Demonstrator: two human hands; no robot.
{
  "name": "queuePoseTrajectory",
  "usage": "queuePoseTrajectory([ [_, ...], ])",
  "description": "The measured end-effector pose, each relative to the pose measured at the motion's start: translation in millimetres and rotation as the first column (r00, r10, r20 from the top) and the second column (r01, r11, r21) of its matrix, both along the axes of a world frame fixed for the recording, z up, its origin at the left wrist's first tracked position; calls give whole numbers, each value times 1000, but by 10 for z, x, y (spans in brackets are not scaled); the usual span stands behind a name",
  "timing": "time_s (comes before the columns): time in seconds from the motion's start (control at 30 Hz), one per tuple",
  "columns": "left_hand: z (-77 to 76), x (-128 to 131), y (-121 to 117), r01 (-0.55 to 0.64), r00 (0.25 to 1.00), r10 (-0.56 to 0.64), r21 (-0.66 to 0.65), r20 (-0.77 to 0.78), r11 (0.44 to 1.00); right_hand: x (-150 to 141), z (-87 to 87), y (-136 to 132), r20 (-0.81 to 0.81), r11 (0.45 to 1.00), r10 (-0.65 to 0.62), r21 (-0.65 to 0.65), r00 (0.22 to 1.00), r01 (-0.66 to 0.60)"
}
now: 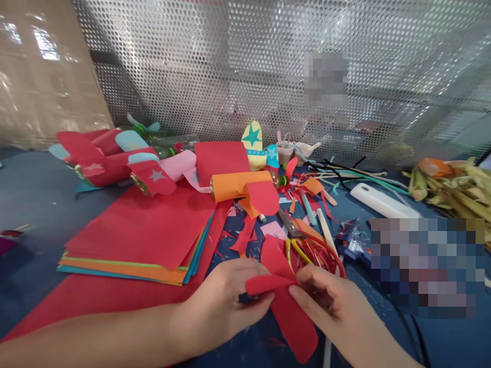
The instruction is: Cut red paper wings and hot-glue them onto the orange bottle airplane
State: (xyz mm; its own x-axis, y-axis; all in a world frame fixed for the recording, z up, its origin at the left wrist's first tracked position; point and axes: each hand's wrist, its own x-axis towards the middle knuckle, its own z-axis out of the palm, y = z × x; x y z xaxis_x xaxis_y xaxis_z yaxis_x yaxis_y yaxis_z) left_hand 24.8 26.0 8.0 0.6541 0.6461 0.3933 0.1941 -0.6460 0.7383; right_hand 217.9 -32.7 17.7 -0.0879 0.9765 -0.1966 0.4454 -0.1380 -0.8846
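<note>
Both hands hold a red paper cutout (pixel 294 322) with rounded lobes, low in front of me. My left hand (pixel 233 301) pinches a folded lobe on its left side. At the cutout's middle, my right hand (pixel 333 306) grips the paper between thumb and fingers. Just behind lie scissors (pixel 293 227) with orange handles and a pair with yellow handles (pixel 295 253). Farther back, a bottle wrapped in orange paper (pixel 238 185) lies on its side, a red rounded flap (pixel 264 198) at its front.
Stacked coloured paper (pixel 138 230) lies left. Paper-covered bottle models (pixel 111 161) stand behind it. Paper scraps (pixel 245 237) litter the middle. A blue glue gun (pixel 353 243), a white power strip (pixel 383 199) and dried husks (pixel 452 189) are right. A perforated metal panel (pixel 215 66) closes the back.
</note>
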Motion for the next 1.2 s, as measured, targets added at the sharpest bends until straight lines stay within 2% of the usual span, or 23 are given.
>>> queuePoseTrajectory([
  [0.1, 38, -3, 7, 13, 1000, -14, -85, -8, 996, 2, 7, 3, 13, 998, -14, 55, 1000, 14],
  [0.2, 25, 13, 23, -110, 994, 108, -262, -20, 959, 6, 30, 11, -37, 996, -23, 84, 999, 26],
  [0.27, -5, 43, 48, -133, 989, 150, -433, 5, 892, 17, 42, 20, -68, 994, -22, 103, 997, 28],
  [0.3, -18, 66, 66, -103, 989, 145, -525, 41, 845, 25, 43, 26, -73, 993, -10, 115, 997, 19],
  [0.37, -25, 123, 113, -15, 983, 137, -695, 121, 718, 42, 35, 40, -77, 991, -9, 131, 997, 19],
  [0.43, 1, 190, 169, 27, 978, 140, -769, 151, 639, 61, 14, 60, -104, 990, -42, 130, 994, 55],
  [0.47, 23, 224, 196, 31, 975, 153, -776, 163, 630, 72, 0, 75, -134, 989, -66, 125, 989, 83],
  [0.57, 92, 321, 260, 32, 955, 204, -759, 215, 650, 113, -43, 134, -237, 989, -92, 93, 967, 117],
  [0.7, 139, 400, 290, 51, 925, 248, -740, 288, 671, 172, -68, 200, -295, 983, -120, 101, 948, 156],
  [0.83, 162, 381, 271, 186, 902, 195, -756, 384, 628, 201, -65, 208, -351, 978, -111, 128, 930, 165],
  [0.9, 168, 353, 258, 241, 895, 153, -742, 419, 625, 203, -73, 203, -364, 979, -108, 121, 925, 162],
  [1.1, 140, 317, 226, 310, 894, 27, -663, 447, 681, 164, -97, 186, -412, 978, -129, 98, 902, 185],
  [1.2, 139, 320, 232, 202, 924, 61, -618, 376, 760, 136, -74, 169, -378, 974, -162, 85, 912, 209],
])
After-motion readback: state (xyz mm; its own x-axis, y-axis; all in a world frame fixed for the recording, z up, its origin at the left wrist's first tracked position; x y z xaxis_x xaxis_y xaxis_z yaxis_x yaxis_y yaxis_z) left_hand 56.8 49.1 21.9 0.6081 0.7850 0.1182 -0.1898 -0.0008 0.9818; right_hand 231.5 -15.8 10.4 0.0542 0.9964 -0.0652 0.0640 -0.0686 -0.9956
